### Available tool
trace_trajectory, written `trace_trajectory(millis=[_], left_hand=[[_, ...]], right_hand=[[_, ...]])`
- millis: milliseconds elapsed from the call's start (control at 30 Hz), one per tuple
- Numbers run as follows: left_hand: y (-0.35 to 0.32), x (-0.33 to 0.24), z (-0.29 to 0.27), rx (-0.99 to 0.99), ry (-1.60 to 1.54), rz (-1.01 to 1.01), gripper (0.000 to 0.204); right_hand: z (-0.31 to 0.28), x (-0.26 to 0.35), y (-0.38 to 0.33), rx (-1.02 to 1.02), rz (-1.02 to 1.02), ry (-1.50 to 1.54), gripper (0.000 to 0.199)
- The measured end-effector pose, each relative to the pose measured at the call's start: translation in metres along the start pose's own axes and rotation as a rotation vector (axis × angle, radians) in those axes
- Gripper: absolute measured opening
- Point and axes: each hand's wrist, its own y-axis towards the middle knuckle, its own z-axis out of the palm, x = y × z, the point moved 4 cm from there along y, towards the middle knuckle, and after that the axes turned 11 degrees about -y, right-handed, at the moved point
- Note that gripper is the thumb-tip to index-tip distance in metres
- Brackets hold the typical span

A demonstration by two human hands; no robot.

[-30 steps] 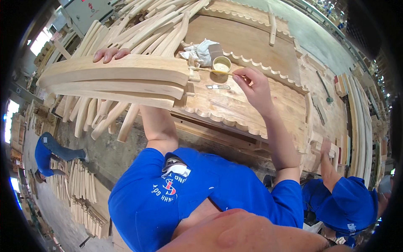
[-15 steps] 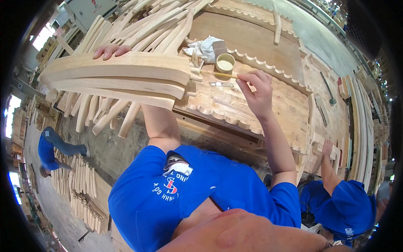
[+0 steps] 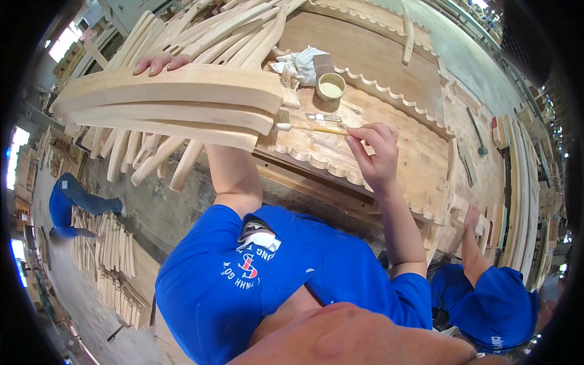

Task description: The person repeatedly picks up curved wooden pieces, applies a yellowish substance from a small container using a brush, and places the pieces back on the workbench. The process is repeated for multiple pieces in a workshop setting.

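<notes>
I have the right hand [image 3: 377, 152] pinched shut on the end of a slim yellow brush with a white tip [image 3: 319, 129], while the left hand [image 3: 159, 64] grips a stack of three curved pale wooden slats [image 3: 176, 88] off the left end of the pale wooden work table [image 3: 420, 173]. The brush tip sits by the slats' tenoned right ends; I cannot tell whether it touches. Scalloped wooden strips [image 3: 389, 91] cross the table and line its near edge. Past it I see a grey concrete floor [image 3: 176, 219] and two people in blue. The slats look smooth, faintly grained. Toward the table's left end I count one round tub of pale contents [image 3: 331, 87], one crumpled white cloth [image 3: 299, 65] and one flat metal blade [image 3: 323, 117]; the heaped pale wooden rods [image 3: 243, 36] overlap too much to count.
</notes>
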Motion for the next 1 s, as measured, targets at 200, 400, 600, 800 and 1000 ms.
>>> trace_trajectory(millis=[200,400,600,800,1000], left_hand=[[-0.004,0.005,0.001,0.007,0.017,0.033,0.067],[-0.003,0.002,0.003,0.023,0.053,0.071,0.072],[-0.006,0.007,0.004,0.024,0.065,0.081,0.077],[-0.006,0.008,0.003,0.037,0.081,0.099,0.082],[-0.005,0.004,0.008,0.039,0.072,0.112,0.088]], right_hand=[[0.005,0.001,0.006,-0.011,0.019,-0.077,0.008],[-0.001,0.000,-0.009,0.035,0.049,-0.042,0.007],[0.015,0.014,0.002,0.021,-0.035,-0.167,0.007],[0.010,0.011,-0.006,-0.080,-0.021,-0.155,0.010],[0.015,0.016,-0.020,-0.064,-0.042,-0.142,0.010]])
